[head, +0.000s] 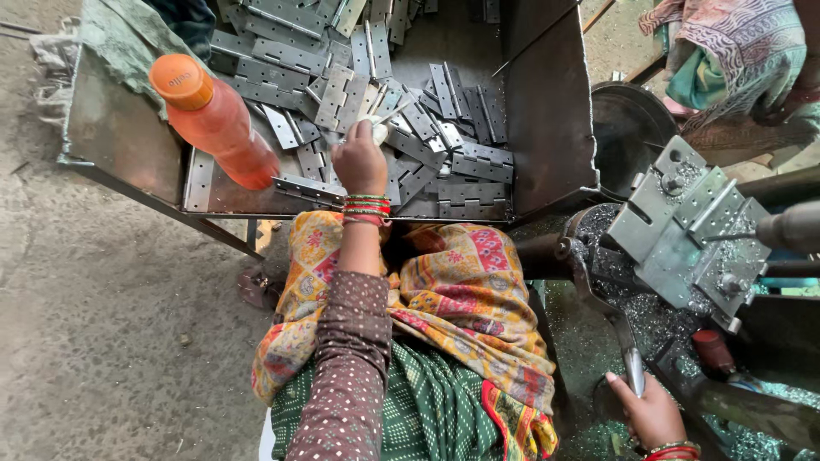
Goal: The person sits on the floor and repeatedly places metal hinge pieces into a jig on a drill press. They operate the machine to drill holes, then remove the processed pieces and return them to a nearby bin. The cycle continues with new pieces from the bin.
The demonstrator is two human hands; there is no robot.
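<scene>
Hinges [444, 162], flat grey perforated metal, are lying heaped in a steel tray [547, 119]. Left hand [359, 160] is reaching among them, fingers curled over one. Right hand [653, 414] is gripping a smooth lever handle [634, 369]. Orange plastic bottle [213, 119] is lying alongside.

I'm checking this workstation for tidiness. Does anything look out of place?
An orange plastic bottle lies tilted in the metal tray among loose hinges, beside the left hand. Metal shavings litter the machine area.
</scene>
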